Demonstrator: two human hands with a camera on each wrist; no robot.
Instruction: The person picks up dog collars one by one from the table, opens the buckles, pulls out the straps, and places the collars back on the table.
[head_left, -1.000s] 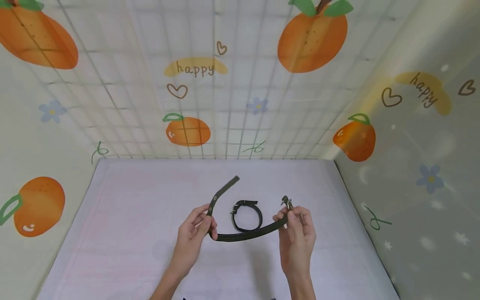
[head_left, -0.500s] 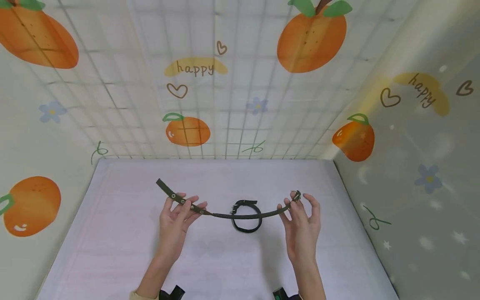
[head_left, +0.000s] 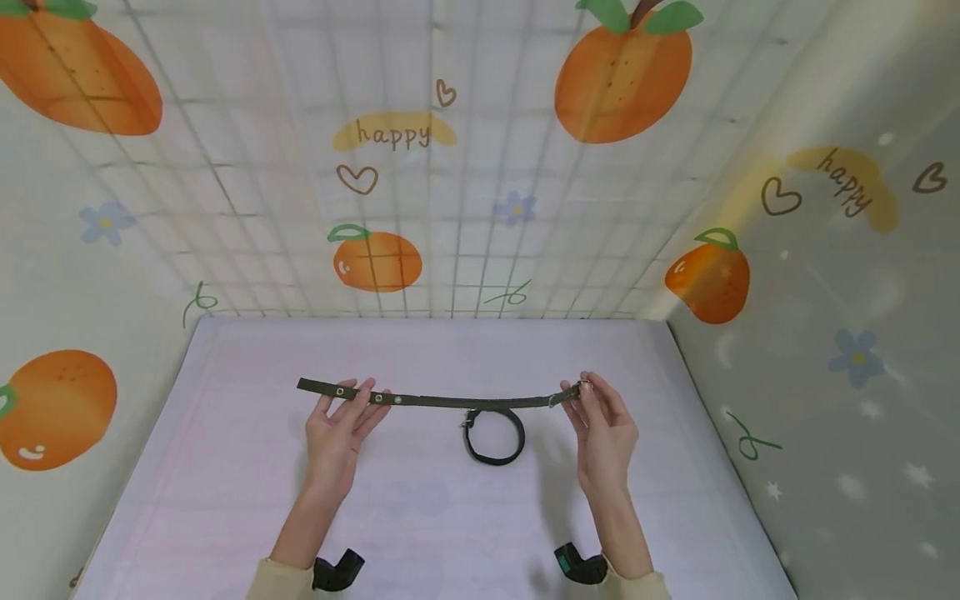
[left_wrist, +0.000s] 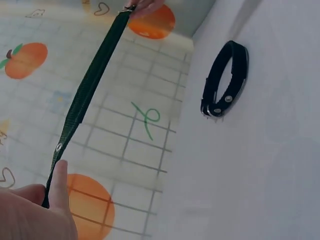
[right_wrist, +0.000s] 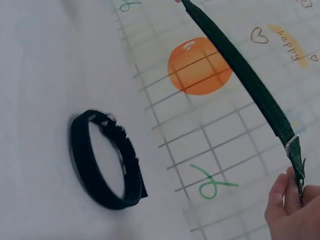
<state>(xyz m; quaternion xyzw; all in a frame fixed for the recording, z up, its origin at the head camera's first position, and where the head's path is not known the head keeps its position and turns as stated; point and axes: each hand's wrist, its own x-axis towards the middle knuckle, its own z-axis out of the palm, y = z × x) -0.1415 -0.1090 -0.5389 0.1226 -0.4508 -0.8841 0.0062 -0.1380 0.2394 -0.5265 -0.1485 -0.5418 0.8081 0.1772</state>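
A dark green collar [head_left: 472, 402] is stretched nearly level between both hands, above the table. My left hand [head_left: 333, 446] pinches it near the end with the metal eyelets, and the tip sticks out past the fingers. At the other end my right hand [head_left: 609, 442] pinches the buckle end; the right wrist view shows a metal ring [right_wrist: 292, 144] just above those fingers, which partly hide the buckle. A second, dark collar [right_wrist: 82, 150] lies on the table as a fastened loop, touched by neither hand. In the head view the held collar overlaps its far edge.
The white table [head_left: 247, 467] is enclosed by pale cloth walls printed with oranges, hearts and flowers. A wire grid shows through the back cloth [head_left: 465, 208]. Black camera mounts [head_left: 339, 571] sit at both wrists.
The green collar has gone from bent, with its eyelet end pointing up, to nearly straight and farther from me. My left hand has moved left; the loop on the table has stayed put.
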